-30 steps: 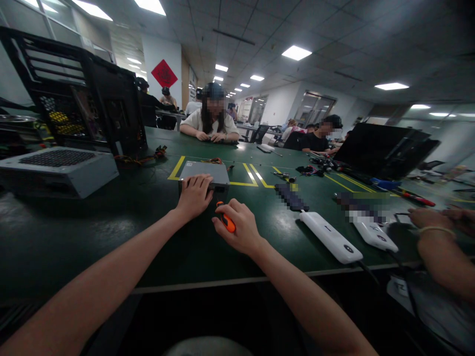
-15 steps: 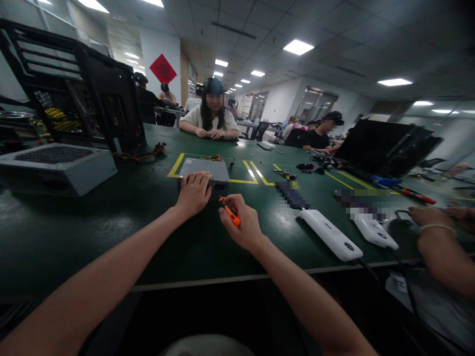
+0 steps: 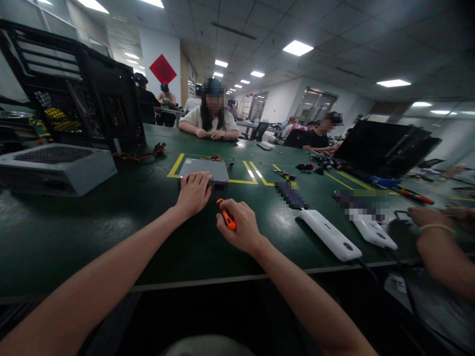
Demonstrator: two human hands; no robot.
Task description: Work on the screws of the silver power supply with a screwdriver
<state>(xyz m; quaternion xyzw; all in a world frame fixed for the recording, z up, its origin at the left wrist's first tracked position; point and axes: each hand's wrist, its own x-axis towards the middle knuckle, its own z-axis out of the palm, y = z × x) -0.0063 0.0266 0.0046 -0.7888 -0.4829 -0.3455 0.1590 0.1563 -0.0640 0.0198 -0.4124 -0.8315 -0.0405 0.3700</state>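
Observation:
A grey metal computer power supply (image 3: 213,169) lies on the green table (image 3: 156,262) in front of me. My left hand (image 3: 195,192) rests on its near edge, fingers stretched flat over the top. Just right of that, my right hand (image 3: 239,222) is closed round an orange and black screwdriver (image 3: 228,220). The handle points up and away, toward the power supply's near face. Its shaft and tip are too dark to make out, so I cannot tell whether they touch the casing.
At left stand a larger power supply (image 3: 85,170) and an open black computer case (image 3: 122,109). White handheld devices (image 3: 326,232) with cables lie at right, near a neighbour's hands (image 3: 430,217). Loose cables (image 3: 315,165) and a dark case (image 3: 386,148) are further back. A person (image 3: 211,113) sits opposite.
My right hand and the screwdriver have shifted slightly left and down, and the handle has turned a little in the fingers. My left hand stays on the power supply.

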